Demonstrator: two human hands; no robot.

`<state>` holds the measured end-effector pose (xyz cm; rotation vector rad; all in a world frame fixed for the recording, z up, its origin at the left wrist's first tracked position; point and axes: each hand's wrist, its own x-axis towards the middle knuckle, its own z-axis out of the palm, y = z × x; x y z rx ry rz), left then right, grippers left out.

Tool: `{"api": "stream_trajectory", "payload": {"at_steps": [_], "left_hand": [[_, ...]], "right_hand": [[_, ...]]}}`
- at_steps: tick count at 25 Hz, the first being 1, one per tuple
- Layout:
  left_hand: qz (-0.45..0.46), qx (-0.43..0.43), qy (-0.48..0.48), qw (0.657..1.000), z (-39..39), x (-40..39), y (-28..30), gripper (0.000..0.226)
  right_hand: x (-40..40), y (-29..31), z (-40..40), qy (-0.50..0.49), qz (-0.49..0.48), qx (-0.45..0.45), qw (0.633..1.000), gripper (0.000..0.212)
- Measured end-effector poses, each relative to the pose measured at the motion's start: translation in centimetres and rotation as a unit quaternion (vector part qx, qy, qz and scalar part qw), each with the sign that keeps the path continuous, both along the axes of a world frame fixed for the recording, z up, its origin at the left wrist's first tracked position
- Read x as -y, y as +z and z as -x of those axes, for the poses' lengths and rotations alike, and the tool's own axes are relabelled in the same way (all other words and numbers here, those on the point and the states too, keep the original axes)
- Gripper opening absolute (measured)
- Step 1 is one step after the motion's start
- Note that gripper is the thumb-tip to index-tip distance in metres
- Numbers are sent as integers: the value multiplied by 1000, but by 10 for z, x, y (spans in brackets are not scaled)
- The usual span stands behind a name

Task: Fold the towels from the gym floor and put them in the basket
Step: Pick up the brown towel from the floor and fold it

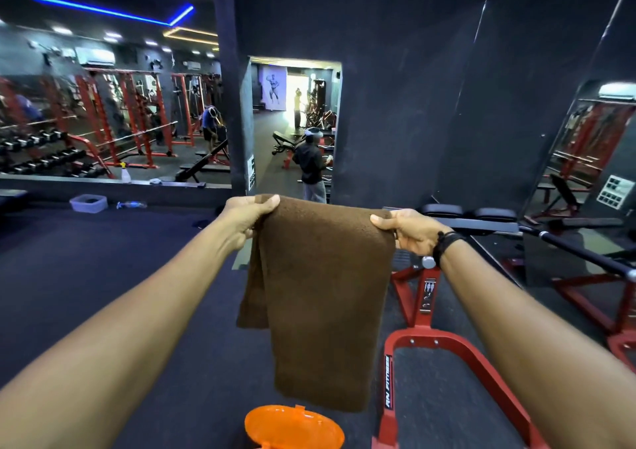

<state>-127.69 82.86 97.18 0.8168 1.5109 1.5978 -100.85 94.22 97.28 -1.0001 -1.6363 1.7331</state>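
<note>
Plush brown towel (323, 297), folded lengthwise, between left hand (246, 219) and right hand (411, 233)

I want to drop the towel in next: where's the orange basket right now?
In the head view the orange basket sits at the bottom edge, centre, on the dark floor below the hanging brown towel, beside the red frame.

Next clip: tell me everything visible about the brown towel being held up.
The brown towel looks like plain terry cloth, with no pattern showing. It hangs vertically in the air, doubled over, a shorter layer showing behind on the left. The left hand pinches its top left corner and the right hand its top right. Its lower edge hangs just above the orange basket in the picture.
</note>
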Motion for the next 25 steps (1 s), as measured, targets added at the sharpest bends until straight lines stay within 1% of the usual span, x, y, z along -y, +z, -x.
{"api": "stream_trajectory", "payload": {"at_steps": [1,2,3,4,5,6,7,8,9,10,11,12,13,14,15,16,17,18,19,20,21,23,25], "left_hand": [[-25,6,-6,1000,-2,0,4,6],[-34,-3,-30,999,0,0,7,14],[-2,-56,-69,996,3,1,8,25],[57,-118,-104,986,5,3,5,33],[108,-169,-106,974,8,5,0,33],[122,-172,-96,973,8,6,-4,30],[101,-132,-79,983,7,6,-6,24],[62,-73,-69,993,5,5,-5,20],[27,-29,-79,996,3,5,-4,19],[3,-10,-108,994,2,5,-1,20],[5,-31,-139,990,3,5,1,22],[27,-74,-151,985,3,5,1,21],[53,-114,-134,983,4,5,0,17],[65,-128,-114,983,7,5,-4,13],[62,-115,-111,985,9,5,-7,14],[54,-97,-120,987,10,4,-11,21],[53,-101,-131,985,10,3,-15,27],[54,-117,-130,983,9,1,-18,29],[48,-124,-105,985,6,0,-18,25],[30,-112,-68,991,3,-3,-17,19],[17,-88,-34,995,2,-6,-16,15],[9,-54,2,999,0,-10,-13,12],[7,-35,3,999,1,-10,-12,13]], "right_hand": [[0,4,-1,6,-1,-31,1000,22],[-1,6,-3,20,-1,-59,998,25],[-1,5,-6,41,-2,-59,997,28],[-1,-1,-9,52,-7,-29,998,28],[-1,-8,-11,49,-15,9,999,23],[-3,-16,-10,30,-26,28,999,17],[-3,-20,-8,1,-39,21,999,14],[-6,-22,-6,-28,-37,-7,999,14],[-7,-20,-6,-37,-28,-43,998,15],[-9,-15,-9,-13,-19,-75,997,19],[-11,-10,-13,29,-17,-85,996,26],[-11,-8,-18,67,-20,-58,996,34],[-11,-8,-23,93,-32,-11,995,43],[-14,-11,-26,100,-39,16,994,52],[-15,-16,-28,94,-42,14,995,59],[-15,-21,-26,85,-37,7,996,62],[-12,-25,-21,81,-33,12,996,59],[-8,-28,-16,70,-33,16,997,49],[-6,-30,-11,42,-40,7,998,35],[-5,-31,-7,8,-44,-18,999,24],[-5,-28,-3,-25,-38,-51,998,19],[-6,-20,1,-47,-11,-99,994,20],[-3,-14,1,-24,-11,-108,994,25]]}}
